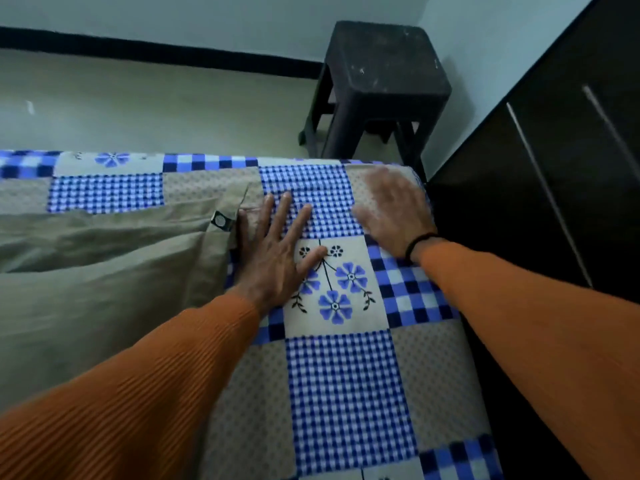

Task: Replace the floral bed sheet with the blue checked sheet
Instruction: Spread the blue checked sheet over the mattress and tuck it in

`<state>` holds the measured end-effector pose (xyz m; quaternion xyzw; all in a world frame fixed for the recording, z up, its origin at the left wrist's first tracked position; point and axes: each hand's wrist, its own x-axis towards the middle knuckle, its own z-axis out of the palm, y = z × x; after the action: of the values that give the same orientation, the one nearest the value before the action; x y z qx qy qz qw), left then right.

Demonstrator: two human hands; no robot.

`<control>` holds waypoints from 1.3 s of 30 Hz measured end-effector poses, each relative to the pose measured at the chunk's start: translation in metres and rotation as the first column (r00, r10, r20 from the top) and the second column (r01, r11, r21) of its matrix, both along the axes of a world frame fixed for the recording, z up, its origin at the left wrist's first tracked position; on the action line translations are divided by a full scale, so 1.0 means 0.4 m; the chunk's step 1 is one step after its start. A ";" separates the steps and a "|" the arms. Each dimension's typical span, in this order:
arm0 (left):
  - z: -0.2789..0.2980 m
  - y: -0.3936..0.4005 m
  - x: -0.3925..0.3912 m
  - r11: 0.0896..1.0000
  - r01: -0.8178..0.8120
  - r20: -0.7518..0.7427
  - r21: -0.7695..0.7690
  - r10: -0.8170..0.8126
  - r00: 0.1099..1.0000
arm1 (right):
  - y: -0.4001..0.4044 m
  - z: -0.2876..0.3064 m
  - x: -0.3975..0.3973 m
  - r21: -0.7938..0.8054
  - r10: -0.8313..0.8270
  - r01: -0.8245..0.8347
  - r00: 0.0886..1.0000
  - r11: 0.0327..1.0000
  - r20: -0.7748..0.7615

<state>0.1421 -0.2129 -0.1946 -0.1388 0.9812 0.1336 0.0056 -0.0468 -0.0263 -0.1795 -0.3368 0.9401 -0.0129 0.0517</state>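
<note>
The blue checked sheet (349, 393), a patchwork of blue gingham, beige dotted squares and blue flower panels, lies spread over the bed. My left hand (277, 247) rests flat on it with fingers apart, just right of a khaki pillow (104, 271). My right hand (394, 209) is blurred, flat and spread on the sheet near the bed's far right corner. Both arms wear orange sleeves. A black band circles my right wrist. No other floral sheet shows in view.
A black plastic stool (381, 84) stands on the pale floor beyond the bed's far right corner. A dark cabinet (554, 168) with long metal handles runs along the right side of the bed. A pale wall with black skirting lies behind.
</note>
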 end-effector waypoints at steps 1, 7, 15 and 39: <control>0.002 0.003 0.004 1.000 -0.005 -0.020 -0.021 0.004 1.000 | -0.020 0.009 -0.048 0.008 -0.238 0.238 0.969 0.971 0.062; 0.003 0.025 0.040 0.998 -0.055 -0.199 -0.038 0.047 0.979 | -0.232 0.047 -0.005 0.007 0.235 -0.239 0.960 0.971 0.153; 0.038 -0.004 0.016 0.961 0.024 0.217 0.277 -0.087 0.972 | -0.354 0.079 0.011 0.282 -0.183 0.129 0.968 0.951 0.172; 0.522 -0.216 1.223 0.274 -0.717 0.313 0.641 0.760 0.569 | -0.112 0.349 1.242 -0.278 0.101 0.641 0.299 0.716 0.949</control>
<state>0.6315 -0.2993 0.0143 -0.5593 0.6670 0.4913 -0.0313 0.4500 -0.0711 -0.0400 -0.0850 0.7199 -0.5182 0.4538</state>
